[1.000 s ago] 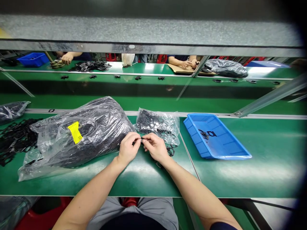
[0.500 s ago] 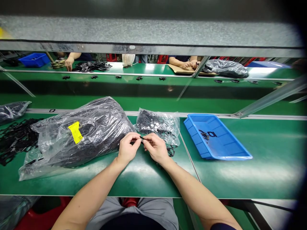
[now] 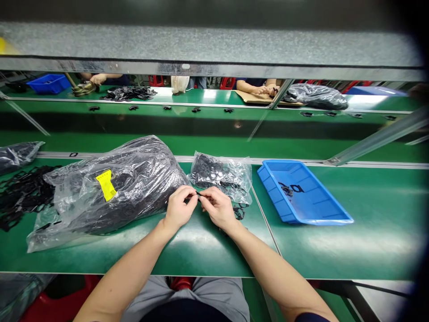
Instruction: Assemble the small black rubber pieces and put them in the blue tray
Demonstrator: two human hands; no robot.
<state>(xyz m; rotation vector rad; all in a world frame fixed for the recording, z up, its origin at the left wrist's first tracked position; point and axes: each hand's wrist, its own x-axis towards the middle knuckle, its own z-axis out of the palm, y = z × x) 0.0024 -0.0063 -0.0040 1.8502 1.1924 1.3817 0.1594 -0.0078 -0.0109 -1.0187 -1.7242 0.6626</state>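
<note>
My left hand (image 3: 181, 205) and my right hand (image 3: 217, 207) meet fingertip to fingertip above the green bench. Between them they pinch a small black part (image 3: 198, 194), mostly covered by the fingers, so its full shape is hidden. Just beyond my right hand lies a clear bag (image 3: 221, 172) of black ring-shaped pieces. A few loose black rings (image 3: 240, 210) lie beside my right wrist. Left of my left hand rests a large clear plastic bag (image 3: 134, 188), full of dark parts and bearing a yellow label (image 3: 106, 184).
A blue tray (image 3: 310, 197) with a few small parts stands on the right. At far left is a pile of black frames (image 3: 25, 192). A metal post (image 3: 378, 136) slants at right. Across the divider, co-workers' hands (image 3: 263, 90) are busy. Black parts ride a middle green strip (image 3: 208, 123).
My hands hold nearly the same pose, still pinching the small black part. Black pieces on the strip beyond have shifted slightly right. A co-worker's hand at upper left has lifted back from the pile.
</note>
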